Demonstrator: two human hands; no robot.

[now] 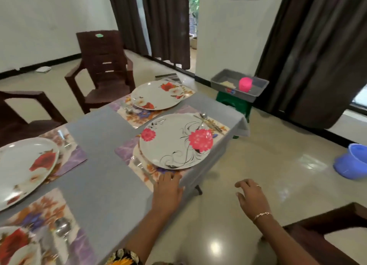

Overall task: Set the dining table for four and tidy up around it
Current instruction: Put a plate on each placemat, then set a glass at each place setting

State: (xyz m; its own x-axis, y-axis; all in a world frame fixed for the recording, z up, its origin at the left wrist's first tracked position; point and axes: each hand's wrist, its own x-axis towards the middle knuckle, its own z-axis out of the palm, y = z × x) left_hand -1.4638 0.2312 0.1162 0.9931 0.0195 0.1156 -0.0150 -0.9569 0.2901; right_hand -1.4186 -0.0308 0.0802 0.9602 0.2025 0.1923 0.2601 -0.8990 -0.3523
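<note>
A table with a grey cloth carries several floral placemats, each with a white flowered plate. The nearest plate with pink flowers lies on a placemat at the table's right edge, with a spoon and fork beyond it. My left hand rests flat on the near corner of that placemat, fingers apart, holding nothing. My right hand hovers over the floor to the right of the table, fingers spread and empty. Further plates sit at the far end, at the left and at the bottom left.
Dark brown plastic chairs stand at the far left, at the left edge and at the bottom right. A grey tray with a pink cup sits on a green stool. A blue bucket lies on the floor.
</note>
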